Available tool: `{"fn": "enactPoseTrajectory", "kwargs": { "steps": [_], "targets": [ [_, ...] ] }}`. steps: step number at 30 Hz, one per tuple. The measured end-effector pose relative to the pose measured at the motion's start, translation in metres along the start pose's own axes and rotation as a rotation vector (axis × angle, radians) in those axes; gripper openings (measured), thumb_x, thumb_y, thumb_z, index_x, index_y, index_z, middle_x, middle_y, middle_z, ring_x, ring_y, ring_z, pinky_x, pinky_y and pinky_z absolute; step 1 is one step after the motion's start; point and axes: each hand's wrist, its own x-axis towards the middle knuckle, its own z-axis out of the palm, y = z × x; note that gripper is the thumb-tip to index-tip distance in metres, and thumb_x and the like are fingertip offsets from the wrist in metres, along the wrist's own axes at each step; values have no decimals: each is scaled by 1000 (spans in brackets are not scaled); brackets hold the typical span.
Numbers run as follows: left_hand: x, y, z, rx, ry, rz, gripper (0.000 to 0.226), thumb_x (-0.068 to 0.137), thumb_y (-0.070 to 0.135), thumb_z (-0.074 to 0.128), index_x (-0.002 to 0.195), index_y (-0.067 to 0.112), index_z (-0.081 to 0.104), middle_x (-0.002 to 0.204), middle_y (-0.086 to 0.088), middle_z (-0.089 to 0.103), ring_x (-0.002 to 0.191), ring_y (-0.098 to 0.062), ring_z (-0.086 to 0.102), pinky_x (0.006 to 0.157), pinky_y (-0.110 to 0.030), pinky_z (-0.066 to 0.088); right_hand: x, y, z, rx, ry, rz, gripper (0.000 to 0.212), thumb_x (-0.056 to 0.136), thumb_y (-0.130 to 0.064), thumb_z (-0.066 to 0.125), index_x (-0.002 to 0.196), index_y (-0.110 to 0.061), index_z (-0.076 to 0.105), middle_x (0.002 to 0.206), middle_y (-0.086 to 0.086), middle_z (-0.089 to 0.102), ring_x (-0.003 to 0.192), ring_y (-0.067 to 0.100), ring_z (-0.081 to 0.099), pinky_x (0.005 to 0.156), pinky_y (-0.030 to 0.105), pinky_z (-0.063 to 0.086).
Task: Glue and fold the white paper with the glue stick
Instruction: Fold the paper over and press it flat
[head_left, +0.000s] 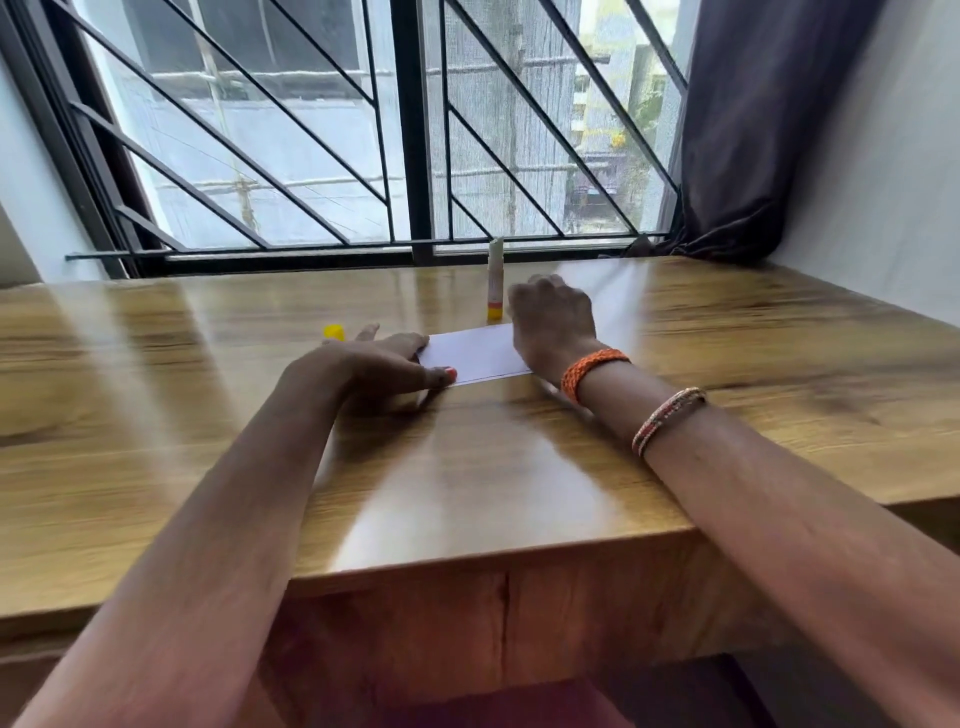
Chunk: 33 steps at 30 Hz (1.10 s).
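Both hands, left hand (387, 358) and right hand (553, 325), press the folded paper (472, 356) flat; next I'd crease toward three o'clock, glue stick (495, 278) standing at twelve.

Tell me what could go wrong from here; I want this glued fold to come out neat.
1. The glue stick stands upright and uncapped just beyond the right hand; a careless move could topple it onto the table.
2. Its yellow cap lies apart beside the left hand, so the glue may dry.
3. Both hands press the folded white paper; uneven pressure could skew the crease.
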Motion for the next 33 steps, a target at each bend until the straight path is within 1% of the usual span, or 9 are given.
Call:
{"fn": "enactPoseTrajectory", "kwargs": {
  "steps": [3, 6, 9, 12, 14, 18, 21, 29, 33],
  "targets": [
    [5, -1, 2, 53, 15, 18, 95, 71, 80, 29, 148, 27, 18, 159, 3, 14, 147, -25, -1, 117, -52, -1, -6, -22, -5, 440, -333, -155, 35, 102, -33, 37, 87, -17, 64, 109, 20, 66, 99, 29, 60, 85, 36, 45],
    [5, -2, 1, 70, 21, 115, 100, 52, 75, 22, 144, 35, 26, 155, 6, 25, 147, -18, 9, 116, -54, -3, -9, -37, -3, 460, -618, -298, 55, 103, -44, 13, 140, -16, 42, 149, 11, 41, 138, 23, 35, 116, 40, 23],
    [5, 0, 0, 86, 10, 132, 96, 53, 71, 26, 140, 31, 35, 151, 4, 34, 145, -18, 16, 118, -50, -6, -6, -31, 5, 341, -690, -299, 58, 100, -49, 4, 153, -24, 9, 161, -2, 10, 149, 14, 6, 121, 44, 2],
    [12, -5, 2, 70, 24, 91, 100, 48, 85, 24, 133, 35, 42, 144, 2, 43, 140, -27, 27, 115, -56, 1, -5, -21, 12, 276, -710, -223, 68, 96, -58, 1, 153, -22, 3, 162, -3, 0, 149, 12, -4, 121, 41, -4],
    [16, -9, 4, 56, 23, 69, 111, 46, 92, 22, 139, 35, 34, 147, 3, 39, 144, -26, 20, 116, -54, 1, -5, -15, 13, 268, -712, -180, 76, 93, -64, 0, 153, -19, 3, 162, -3, -2, 149, 11, -5, 121, 40, -5],
    [10, 3, 7, 42, 42, -15, 83, 82, 72, 34, 148, 24, 18, 159, 5, 12, 147, -24, -8, 117, -51, -1, -4, -3, 15, 212, -688, -125, 81, 91, -67, 0, 153, -16, 2, 162, -2, -2, 149, 10, -5, 121, 42, -5],
    [14, -1, 7, 7, 41, -11, 78, 87, 65, 37, 149, 24, 13, 160, 8, 5, 147, -22, -12, 117, -51, -1, -8, 6, 15, 205, -688, -115, 83, 90, -68, 0, 153, -14, 1, 162, 0, -2, 149, 10, -5, 121, 40, -5],
    [24, -12, 7, 57, -1, 45, 119, 50, 90, 29, 144, 17, 26, 157, 5, 18, 148, -18, 1, 119, -45, 0, -25, 8, 0, 143, -695, -66, 88, 88, -71, 3, 152, -10, 1, 162, 2, 0, 149, 14, -2, 121, 40, -6],
    [9, 4, 1, 71, 5, 140, 67, 89, 49, 42, 143, 10, 29, 152, -5, 29, 145, -14, 14, 119, -35, -6, -17, -27, 0, 220, -672, -192, 71, 97, -57, 3, 152, -14, 11, 162, 5, 9, 149, 15, 2, 120, 44, -7]
  ]
}}
